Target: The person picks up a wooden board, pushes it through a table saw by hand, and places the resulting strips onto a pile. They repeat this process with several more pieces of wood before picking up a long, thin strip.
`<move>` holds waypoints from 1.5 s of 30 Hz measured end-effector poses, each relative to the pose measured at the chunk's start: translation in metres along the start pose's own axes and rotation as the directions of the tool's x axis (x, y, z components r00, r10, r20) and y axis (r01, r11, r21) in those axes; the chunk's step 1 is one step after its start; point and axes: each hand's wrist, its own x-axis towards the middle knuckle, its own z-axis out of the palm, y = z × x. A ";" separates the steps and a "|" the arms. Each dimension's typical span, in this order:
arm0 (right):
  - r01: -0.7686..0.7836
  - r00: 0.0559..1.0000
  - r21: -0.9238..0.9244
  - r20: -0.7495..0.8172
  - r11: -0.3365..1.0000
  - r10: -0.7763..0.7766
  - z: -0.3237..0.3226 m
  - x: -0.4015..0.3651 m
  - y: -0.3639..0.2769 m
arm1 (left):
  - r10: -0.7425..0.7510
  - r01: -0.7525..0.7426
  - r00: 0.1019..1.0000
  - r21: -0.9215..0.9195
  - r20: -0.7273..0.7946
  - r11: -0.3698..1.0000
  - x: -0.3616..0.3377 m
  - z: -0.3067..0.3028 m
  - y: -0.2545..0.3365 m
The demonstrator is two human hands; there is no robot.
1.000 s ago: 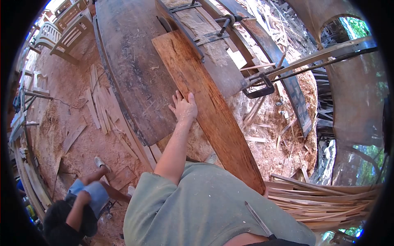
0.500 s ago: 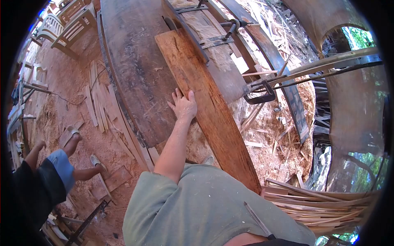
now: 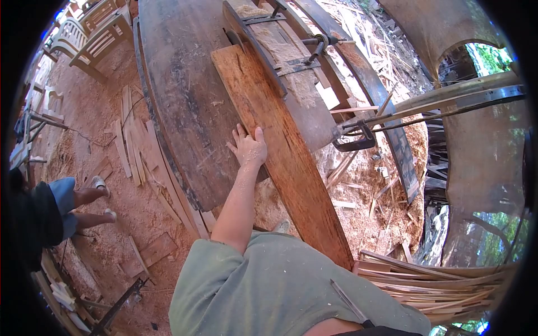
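A long reddish-brown plank (image 3: pixel 286 151) lies slantwise over a dark worktable (image 3: pixel 188 95), its near end beside my body. My left hand (image 3: pixel 249 148) rests palm down at the plank's left edge, fingers spread and dusted with sawdust. Only a sliver of my right hand (image 3: pixel 355 267) shows at the near end of the plank; its fingers are hidden. At the plank's far end a round blade (image 3: pixel 234 38) stands partly in view. Along the plank's right side runs a dark straight bar (image 3: pixel 255 50), held in a clamped, sawdust-covered frame.
A C-clamp (image 3: pixel 356 141) grips the right side of the table. Thin wood strips (image 3: pixel 431 283) are piled at lower right. Other strips (image 3: pixel 131 140) lie on the dusty ground at left. A person (image 3: pixel 45 215) stands at far left, below wooden chairs (image 3: pixel 84 42).
The person at the left has shifted left and turned, legs now closer together. My left hand is still on the plank, and the plank has hardly moved.
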 end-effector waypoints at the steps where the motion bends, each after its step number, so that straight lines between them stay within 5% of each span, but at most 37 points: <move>1: 0.003 1.000 0.002 0.000 1.000 -0.003 0.004 0.000 -0.002 | 0.001 -0.001 1.000 -0.001 0.001 1.000 0.003 0.002 -0.001; 45: -0.024 1.000 -0.040 0.011 0.999 0.024 0.078 0.001 0.004 | 0.027 -0.035 0.995 -0.087 -0.094 0.996 0.064 -0.024 0.007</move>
